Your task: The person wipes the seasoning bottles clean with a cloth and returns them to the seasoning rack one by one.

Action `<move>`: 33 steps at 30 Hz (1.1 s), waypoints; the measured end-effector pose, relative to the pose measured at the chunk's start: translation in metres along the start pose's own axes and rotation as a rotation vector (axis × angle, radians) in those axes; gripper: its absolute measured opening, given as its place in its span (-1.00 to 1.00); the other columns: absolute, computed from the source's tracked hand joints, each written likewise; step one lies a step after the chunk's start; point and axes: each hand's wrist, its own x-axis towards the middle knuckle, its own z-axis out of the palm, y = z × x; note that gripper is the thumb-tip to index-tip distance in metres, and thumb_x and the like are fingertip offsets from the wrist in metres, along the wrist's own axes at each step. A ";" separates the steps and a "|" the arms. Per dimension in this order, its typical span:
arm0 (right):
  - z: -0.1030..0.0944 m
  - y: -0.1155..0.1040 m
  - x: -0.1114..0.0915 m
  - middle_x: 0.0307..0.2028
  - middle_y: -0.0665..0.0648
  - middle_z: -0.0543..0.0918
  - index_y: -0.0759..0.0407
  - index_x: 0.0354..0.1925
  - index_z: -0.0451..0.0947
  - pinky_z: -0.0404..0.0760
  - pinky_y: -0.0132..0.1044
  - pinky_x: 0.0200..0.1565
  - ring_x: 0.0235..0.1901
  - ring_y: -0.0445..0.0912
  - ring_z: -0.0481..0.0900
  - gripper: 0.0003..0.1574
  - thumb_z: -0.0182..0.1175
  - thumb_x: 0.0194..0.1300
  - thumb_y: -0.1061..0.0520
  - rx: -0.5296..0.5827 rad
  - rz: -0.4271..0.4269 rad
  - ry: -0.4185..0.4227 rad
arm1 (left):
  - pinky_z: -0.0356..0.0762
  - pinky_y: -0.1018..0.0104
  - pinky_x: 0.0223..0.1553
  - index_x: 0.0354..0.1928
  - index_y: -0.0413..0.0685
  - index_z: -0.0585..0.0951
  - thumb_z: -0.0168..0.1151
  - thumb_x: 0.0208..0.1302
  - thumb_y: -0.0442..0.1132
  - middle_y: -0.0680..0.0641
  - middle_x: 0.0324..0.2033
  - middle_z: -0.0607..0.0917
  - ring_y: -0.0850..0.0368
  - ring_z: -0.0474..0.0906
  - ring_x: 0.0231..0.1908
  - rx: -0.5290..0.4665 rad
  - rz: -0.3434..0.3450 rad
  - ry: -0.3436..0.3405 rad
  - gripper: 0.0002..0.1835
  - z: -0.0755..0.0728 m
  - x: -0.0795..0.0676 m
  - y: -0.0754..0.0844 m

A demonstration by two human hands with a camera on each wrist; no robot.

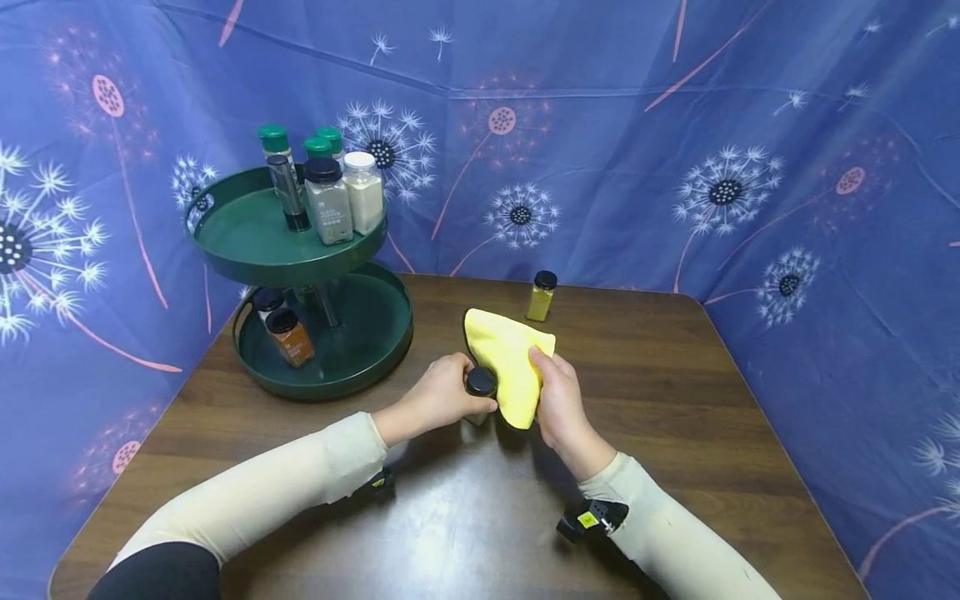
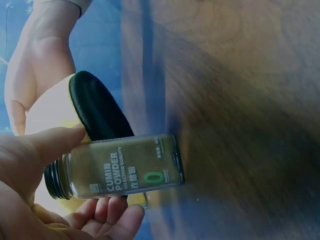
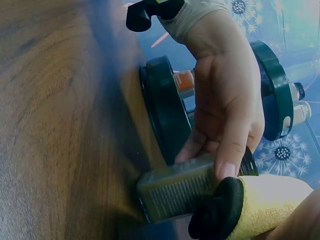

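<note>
My left hand [image 1: 441, 390] grips a clear jar of cumin powder [image 2: 125, 167] with a black screw lid [image 1: 481, 381], thumb on one side and fingers on the other. In the left wrist view its label reads "CUMIN POWDER". My right hand [image 1: 561, 404] holds a folded yellow cloth [image 1: 506, 358] with a dark edge, thumb on top. The cloth lies right beside the jar, and in the right wrist view its dark edge [image 3: 217, 210] overlaps part of the jar; whether they touch is hard to tell.
A two-tier green turntable rack [image 1: 330, 385] stands at the left, bearing several spice jars, among them an orange one [image 1: 291, 337] below and a white-lidded one [image 1: 363, 192] on top. A jar of yellow spice [image 1: 541, 297] stands at the back of the wooden table [image 1: 637, 375]. Patterned blue fabric [image 1: 600, 167] hangs behind.
</note>
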 end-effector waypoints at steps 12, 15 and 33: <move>0.006 0.027 0.003 -0.40 0.04 0.70 0.43 0.00 0.54 0.63 -0.27 -0.34 -0.43 -0.16 0.64 -0.57 0.01 0.55 0.06 -0.090 0.076 0.003 | 0.49 0.30 -0.43 -0.37 0.05 0.61 0.71 -0.16 0.10 0.14 -0.54 0.64 0.22 0.52 -0.47 0.014 0.033 0.011 -0.52 -0.002 0.002 -0.003; 0.003 0.035 0.007 -0.46 0.05 0.69 0.38 -0.06 0.56 0.61 -0.26 -0.42 -0.50 -0.15 0.63 -0.57 0.00 0.55 0.01 -0.172 0.137 0.010 | 0.52 0.32 -0.43 -0.38 0.06 0.65 0.71 -0.16 0.06 0.17 -0.55 0.65 0.25 0.54 -0.50 0.015 0.049 0.004 -0.57 -0.002 0.002 -0.002; 0.002 0.008 0.005 -0.40 0.04 0.71 0.40 -0.02 0.53 0.63 -0.29 -0.33 -0.40 -0.16 0.67 -0.59 -0.01 0.54 0.04 -0.097 0.075 -0.043 | 0.48 0.30 -0.45 -0.41 0.08 0.61 0.72 -0.16 -0.02 0.14 -0.56 0.62 0.21 0.49 -0.50 0.019 0.058 -0.028 -0.59 -0.006 0.002 0.002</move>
